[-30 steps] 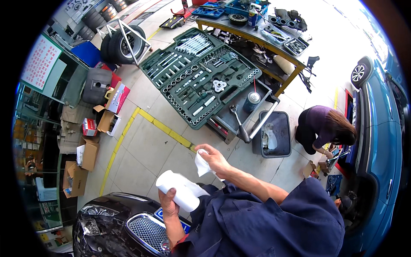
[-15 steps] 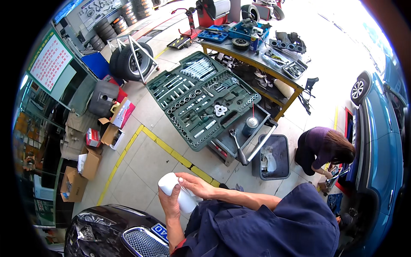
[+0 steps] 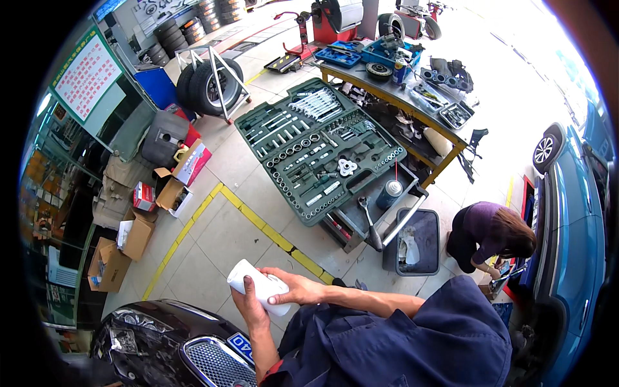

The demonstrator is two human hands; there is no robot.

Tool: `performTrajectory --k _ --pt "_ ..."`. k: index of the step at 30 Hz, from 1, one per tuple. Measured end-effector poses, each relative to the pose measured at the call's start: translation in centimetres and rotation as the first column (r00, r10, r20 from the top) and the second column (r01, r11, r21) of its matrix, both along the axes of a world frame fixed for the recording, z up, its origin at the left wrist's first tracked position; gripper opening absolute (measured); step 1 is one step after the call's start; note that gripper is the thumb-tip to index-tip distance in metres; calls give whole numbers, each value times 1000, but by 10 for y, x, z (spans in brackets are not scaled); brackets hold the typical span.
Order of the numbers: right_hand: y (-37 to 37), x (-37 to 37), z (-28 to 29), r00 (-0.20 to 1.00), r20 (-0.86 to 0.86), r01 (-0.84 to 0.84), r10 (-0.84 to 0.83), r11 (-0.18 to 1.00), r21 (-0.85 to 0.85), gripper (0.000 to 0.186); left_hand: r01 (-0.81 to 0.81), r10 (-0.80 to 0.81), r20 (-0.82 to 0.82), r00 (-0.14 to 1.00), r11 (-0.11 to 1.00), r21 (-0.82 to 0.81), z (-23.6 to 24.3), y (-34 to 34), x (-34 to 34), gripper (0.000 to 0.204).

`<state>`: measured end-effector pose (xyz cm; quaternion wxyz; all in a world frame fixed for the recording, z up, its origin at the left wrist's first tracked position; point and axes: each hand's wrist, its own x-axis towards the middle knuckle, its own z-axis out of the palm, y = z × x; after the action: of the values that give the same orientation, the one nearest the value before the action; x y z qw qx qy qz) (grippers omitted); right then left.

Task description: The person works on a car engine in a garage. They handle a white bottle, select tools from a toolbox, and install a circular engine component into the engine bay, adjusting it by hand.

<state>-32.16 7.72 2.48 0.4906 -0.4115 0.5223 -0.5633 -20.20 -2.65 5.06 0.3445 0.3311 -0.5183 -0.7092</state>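
A white paper roll (image 3: 263, 288) is held tilted in front of my body, its flat end toward the upper left. My left hand (image 3: 250, 308) wraps its near left side, with the thumb up along the roll. From the right, my right hand (image 3: 296, 287) grips the same roll, thumb across its side and fingers over the far side. Part of the roll's lower end is hidden close to my dark blue clothing (image 3: 400, 335).
A green socket set case (image 3: 316, 151) lies open on a tool cart with a ratchet (image 3: 369, 222) and a spray can (image 3: 389, 193). Beside it stands a grey bin (image 3: 412, 258). A black car (image 3: 167, 342) is near left; a person (image 3: 487, 235) crouches by a blue car (image 3: 574, 213).
The paper roll has tipped further toward the left. My right hand has shifted its hold, thumb now lying across the roll's side. The whole view has shifted slightly.
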Motion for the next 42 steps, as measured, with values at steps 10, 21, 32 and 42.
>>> performTrajectory --k 10,21,32,42 --pt "-45 28 13 926 -189 324 -326 945 -45 79 139 -134 66 989 987 -81 -1 -36 13 71" --pt "-52 -43 -36 618 -66 766 -783 582 273 73 228 -231 233 945 973 41 -28 -126 76 51" --pt "-35 -204 -90 -16 -104 987 -994 -32 160 84 500 -191 674 714 812 -300 -134 -306 16 35" --pt "-63 -331 -105 -164 -706 873 -689 -434 221 81 199 -468 865 179 878 434 -277 -447 211 37"
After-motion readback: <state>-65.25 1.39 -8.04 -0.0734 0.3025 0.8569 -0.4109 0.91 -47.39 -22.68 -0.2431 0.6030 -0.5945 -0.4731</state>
